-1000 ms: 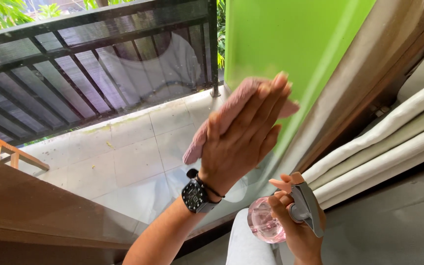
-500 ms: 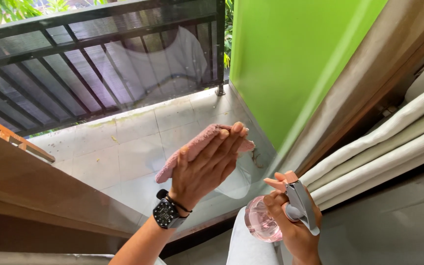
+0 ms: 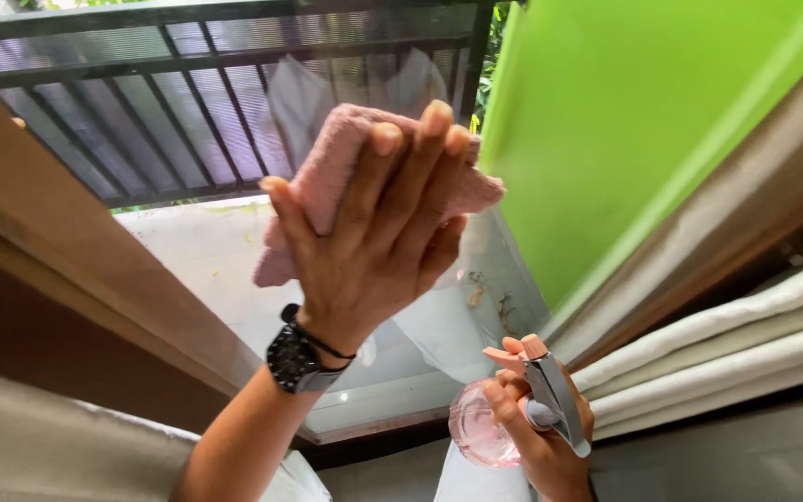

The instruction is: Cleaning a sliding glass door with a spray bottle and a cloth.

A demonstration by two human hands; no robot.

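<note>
Since half a second ago your left hand (image 3: 378, 246) has climbed the glass, from low near the sill to high against the pane, carrying the pink cloth (image 3: 346, 177) with it; your right hand (image 3: 536, 432) has hardly shifted.

Nearest to you, the right hand sits low and close to your body, fingers wrapped around the spray bottle (image 3: 490, 428). Its pinkish, rounded body lies to the left of your palm and the grey trigger head (image 3: 555, 404) runs along your fingers, nozzle toward the glass. That grip is closed around the bottle's neck.

Up and to the left of it, well apart, your left hand is flat and open, fingers spread and pointing upward, pressing the cloth against the window pane (image 3: 234, 251). The cloth is trapped between palm and glass; it shows past your fingertips and beside your thumb, with its long side slanting from lower left to upper right. A black wristwatch (image 3: 295, 358) sits on that wrist.

So the left hand alone is on the cloth; the right is away from it, below and to the right.

Beyond the left hand, through the glass, lies a tiled balcony floor (image 3: 188, 246), then a dark metal railing (image 3: 141, 102). To the right of both hands stands a green wall (image 3: 643, 121).
</note>
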